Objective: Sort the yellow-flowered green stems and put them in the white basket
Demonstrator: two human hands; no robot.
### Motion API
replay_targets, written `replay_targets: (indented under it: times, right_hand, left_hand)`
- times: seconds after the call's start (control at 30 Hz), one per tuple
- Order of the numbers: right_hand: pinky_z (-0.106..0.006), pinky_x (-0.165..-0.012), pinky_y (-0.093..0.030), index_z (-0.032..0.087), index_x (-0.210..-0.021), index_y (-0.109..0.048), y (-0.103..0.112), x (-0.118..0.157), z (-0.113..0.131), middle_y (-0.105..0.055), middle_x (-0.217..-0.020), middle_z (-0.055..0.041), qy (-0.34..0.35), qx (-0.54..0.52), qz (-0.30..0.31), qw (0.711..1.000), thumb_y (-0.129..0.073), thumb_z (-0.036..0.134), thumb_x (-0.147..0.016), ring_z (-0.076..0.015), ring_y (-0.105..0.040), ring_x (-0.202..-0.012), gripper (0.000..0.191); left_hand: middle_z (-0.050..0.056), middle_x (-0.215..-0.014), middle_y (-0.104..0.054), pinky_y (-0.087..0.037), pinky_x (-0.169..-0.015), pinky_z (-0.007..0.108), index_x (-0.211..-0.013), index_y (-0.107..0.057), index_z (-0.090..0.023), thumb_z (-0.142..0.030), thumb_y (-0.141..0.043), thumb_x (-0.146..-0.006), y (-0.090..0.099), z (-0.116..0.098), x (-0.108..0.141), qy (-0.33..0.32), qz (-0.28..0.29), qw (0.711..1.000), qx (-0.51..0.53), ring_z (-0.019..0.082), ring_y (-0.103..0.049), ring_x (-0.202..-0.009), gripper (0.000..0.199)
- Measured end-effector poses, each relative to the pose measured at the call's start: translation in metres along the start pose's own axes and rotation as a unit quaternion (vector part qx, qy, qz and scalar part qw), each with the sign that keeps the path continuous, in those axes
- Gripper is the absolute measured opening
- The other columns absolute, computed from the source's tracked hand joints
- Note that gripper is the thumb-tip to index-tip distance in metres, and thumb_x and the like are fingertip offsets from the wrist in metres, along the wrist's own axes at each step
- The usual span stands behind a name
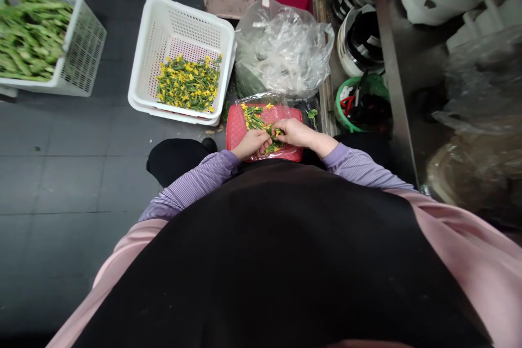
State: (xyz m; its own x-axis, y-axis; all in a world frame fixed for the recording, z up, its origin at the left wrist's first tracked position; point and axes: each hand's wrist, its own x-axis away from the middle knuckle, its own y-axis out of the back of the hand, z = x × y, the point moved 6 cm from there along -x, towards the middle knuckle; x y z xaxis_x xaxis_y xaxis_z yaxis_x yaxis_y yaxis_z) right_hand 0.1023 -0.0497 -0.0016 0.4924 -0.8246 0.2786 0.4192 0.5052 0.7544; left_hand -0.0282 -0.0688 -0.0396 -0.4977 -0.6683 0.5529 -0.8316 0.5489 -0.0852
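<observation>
My left hand (253,144) and my right hand (294,132) meet over a clear plastic tray (265,114). Short green stems with yellow flowers (253,118) lie in that tray. Beneath it is a red plastic surface (235,125) with a textured top. Both hands are closed, fingertips almost touching. Between the right thumb and fingers are a few of the flowering stems. The left fingers pinch at the same small bunch; exactly what they grip is partly hidden.
A white basket (141,65) left of the tray holds more flowering stems. Farther left, another white basket (87,46) is heaped with thick green stalks (30,38). Clear plastic bags (285,49) lie beyond the tray. On the right are a green basket (340,103) and a metal shelf edge (393,65).
</observation>
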Motion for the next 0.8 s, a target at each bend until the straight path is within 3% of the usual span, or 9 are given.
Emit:
replay_targets:
  times: [0.17,0.27,0.33,0.4,0.47,0.5,0.63,0.7,0.8]
  right_hand:
    - [-0.026,-0.07,-0.037,0.015,-0.085,-0.069,-0.003,0.007,0.007,-0.064,-0.075,0.0003,0.018,-0.057,0.062,0.996,-0.063,0.009,-0.076,-0.0126,-0.052,-0.069,0.012]
    - [-0.024,-0.063,-0.034,0.015,-0.085,-0.066,-0.01,0.014,0.004,-0.057,-0.069,0.0039,-0.004,-0.183,0.094,0.979,-0.063,0.012,-0.073,-0.0093,-0.045,-0.062,0.014]
    - [-0.022,-0.056,-0.031,0.016,-0.087,-0.062,-0.02,0.015,-0.003,-0.05,-0.063,0.0065,-0.037,-0.332,0.113,0.936,-0.064,0.017,-0.074,-0.0078,-0.039,-0.055,0.013]
    - [-0.021,-0.05,-0.028,0.018,-0.085,-0.055,-0.028,0.012,-0.012,-0.042,-0.059,0.0085,-0.079,-0.489,0.103,0.862,-0.065,0.021,-0.075,-0.0068,-0.033,-0.049,0.015]
    - [-0.019,-0.046,-0.028,0.019,-0.083,-0.05,-0.034,0.006,-0.021,-0.041,-0.059,0.0086,-0.109,-0.585,0.074,0.8,-0.067,0.022,-0.076,-0.0059,-0.032,-0.047,0.018]
    - [-0.018,-0.045,-0.029,0.019,-0.082,-0.05,-0.036,0.003,-0.025,-0.044,-0.061,0.0075,-0.115,-0.605,0.065,0.785,-0.067,0.021,-0.075,-0.0056,-0.033,-0.047,0.019]
    - [-0.02,-0.045,-0.037,0.014,-0.09,-0.058,-0.033,-0.007,-0.025,-0.055,-0.066,0.0028,-0.095,-0.618,0.061,0.778,-0.065,0.02,-0.074,-0.0082,-0.045,-0.05,0.018]
    - [-0.021,-0.046,-0.04,0.015,-0.094,-0.059,-0.028,-0.012,-0.026,-0.06,-0.071,0.0011,-0.095,-0.617,0.043,0.78,-0.066,0.02,-0.073,-0.0103,-0.052,-0.054,0.023]
    - [-0.021,-0.047,-0.037,0.016,-0.087,-0.059,-0.022,-0.027,-0.038,-0.062,-0.071,0.0,-0.154,-0.562,-0.022,0.813,-0.069,0.027,-0.079,-0.0099,-0.051,-0.054,0.016]
  left_hand:
    - [-0.005,-0.043,-0.049,-0.027,-0.035,0.017,-0.059,-0.058,-0.014,-0.011,-0.052,-0.087,-0.002,-0.003,0.004,-0.011,0.03,0.999,-0.017,0.003,-0.038,-0.031,0.028]
    - [-0.005,-0.043,-0.049,-0.026,-0.034,0.018,-0.057,-0.056,-0.015,-0.014,-0.054,-0.085,-0.005,-0.007,0.007,-0.025,0.049,0.998,-0.007,0.003,-0.036,-0.031,0.028]
    - [-0.006,-0.043,-0.048,-0.027,-0.034,0.018,-0.058,-0.056,-0.016,-0.017,-0.052,-0.086,-0.006,-0.008,0.009,-0.026,0.057,0.998,0.001,0.004,-0.036,-0.031,0.028]
    - [-0.006,-0.043,-0.047,-0.027,-0.033,0.018,-0.059,-0.057,-0.016,-0.015,-0.051,-0.084,-0.008,-0.007,0.01,-0.018,0.066,0.998,-0.011,0.004,-0.036,-0.031,0.026]
    - [-0.005,-0.044,-0.049,-0.028,-0.034,0.017,-0.06,-0.058,-0.016,-0.013,-0.05,-0.082,-0.008,-0.006,0.01,-0.005,0.072,0.997,-0.036,0.004,-0.037,-0.031,0.024]
    - [-0.005,-0.045,-0.05,-0.028,-0.034,0.017,-0.061,-0.059,-0.015,-0.012,-0.05,-0.082,-0.008,-0.006,0.011,-0.002,0.073,0.996,-0.045,0.004,-0.038,-0.031,0.023]
    - [-0.005,-0.046,-0.051,-0.033,-0.037,0.017,-0.066,-0.06,-0.015,-0.012,-0.051,-0.084,-0.006,-0.005,0.01,0.001,0.058,0.996,-0.06,0.004,-0.041,-0.033,0.02]
    - [-0.005,-0.049,-0.054,-0.036,-0.039,0.016,-0.079,-0.067,-0.013,-0.009,-0.055,-0.083,-0.006,-0.002,0.009,0.008,0.047,0.996,-0.082,0.005,-0.046,-0.036,0.012]
    - [-0.005,-0.056,-0.06,-0.039,-0.044,0.015,-0.106,-0.071,-0.011,0.0,-0.058,-0.078,-0.006,0.002,0.007,0.017,0.029,0.994,-0.105,0.006,-0.052,-0.042,0.033]
